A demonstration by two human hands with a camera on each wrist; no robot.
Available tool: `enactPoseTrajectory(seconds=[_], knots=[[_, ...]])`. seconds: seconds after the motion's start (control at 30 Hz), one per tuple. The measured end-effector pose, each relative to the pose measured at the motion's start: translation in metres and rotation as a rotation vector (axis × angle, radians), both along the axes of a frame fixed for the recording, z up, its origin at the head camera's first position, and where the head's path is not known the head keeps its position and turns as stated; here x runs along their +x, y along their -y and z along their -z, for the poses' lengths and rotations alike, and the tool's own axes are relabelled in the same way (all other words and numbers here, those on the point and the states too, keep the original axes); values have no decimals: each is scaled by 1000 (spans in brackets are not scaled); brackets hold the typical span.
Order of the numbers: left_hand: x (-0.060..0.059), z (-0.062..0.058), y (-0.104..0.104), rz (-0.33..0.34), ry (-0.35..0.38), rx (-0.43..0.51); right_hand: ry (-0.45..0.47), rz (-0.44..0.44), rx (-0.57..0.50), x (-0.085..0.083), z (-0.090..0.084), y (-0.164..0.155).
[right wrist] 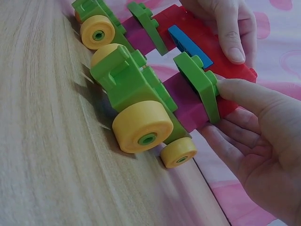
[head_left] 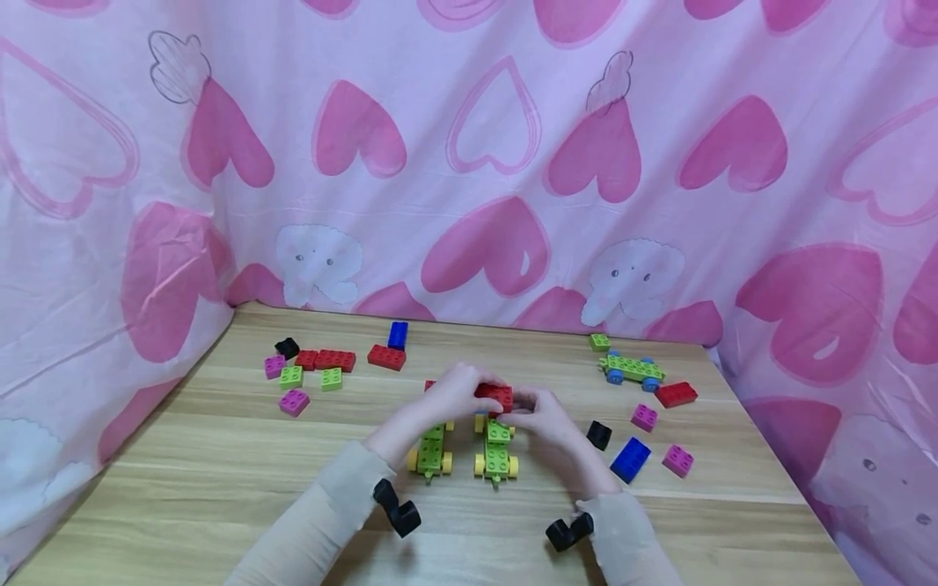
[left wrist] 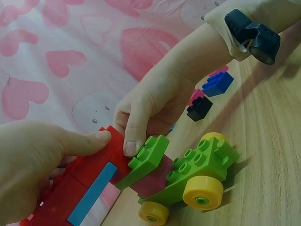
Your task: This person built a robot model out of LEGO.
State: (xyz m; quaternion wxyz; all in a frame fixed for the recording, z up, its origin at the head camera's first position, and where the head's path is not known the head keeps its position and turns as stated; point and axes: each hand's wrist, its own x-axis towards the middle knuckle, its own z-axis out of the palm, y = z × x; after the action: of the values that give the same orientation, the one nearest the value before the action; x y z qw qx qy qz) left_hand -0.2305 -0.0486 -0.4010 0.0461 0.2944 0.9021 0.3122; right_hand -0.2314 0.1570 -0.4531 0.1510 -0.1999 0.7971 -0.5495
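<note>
Two toy cars of building bricks, a left car (head_left: 431, 449) and a right car (head_left: 497, 460), stand side by side, green with yellow wheels. The right car carries a purple brick (right wrist: 183, 101), a green brick (right wrist: 200, 87) and, at its far end, a red brick (head_left: 495, 397). My left hand (head_left: 463, 392) grips the red bricks (left wrist: 91, 165) from the left, its thumb on top. From the right, my right hand (head_left: 541, 413) pinches the red brick beside the green one, thumb above and fingers below. A blue strip (right wrist: 190, 47) lies along the red bricks.
On the left lie red bricks (head_left: 335, 360), green bricks (head_left: 291, 377), purple bricks (head_left: 295, 402) and a black brick (head_left: 287, 347). To the right are a blue-wheeled green car base (head_left: 632, 370), a blue brick (head_left: 630, 460) and another black brick (head_left: 598, 435). A pink curtain (head_left: 484, 122) hangs behind the table.
</note>
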Motion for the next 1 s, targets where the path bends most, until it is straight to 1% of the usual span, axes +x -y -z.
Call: enactPoseTrajectory(seconds=[0.27,0.37,0.5,0.63,0.77,0.83,0.9,1.0], knots=[[1,3,1,1,-17,-5,25,-7,-17,2,2,1],[1,3,1,1,-27,-5,13,-2,-1,2,1,0],[2,3,1,17,-55,3,-12,0,24,2,-1,0],[4,3,3,38,-94,45,-23,-12,38,1,-1,-1],[7,0,10,49,-160,118,-34,-22,33,3,-4,0],[9,-3,16,52,-204,153,-47,-10,33,4,-7,1],[9,-7,23,53,-259,175,-80,6,37,5,-11,3],[8,-12,38,36,-335,214,-117,36,25,6,-18,7]])
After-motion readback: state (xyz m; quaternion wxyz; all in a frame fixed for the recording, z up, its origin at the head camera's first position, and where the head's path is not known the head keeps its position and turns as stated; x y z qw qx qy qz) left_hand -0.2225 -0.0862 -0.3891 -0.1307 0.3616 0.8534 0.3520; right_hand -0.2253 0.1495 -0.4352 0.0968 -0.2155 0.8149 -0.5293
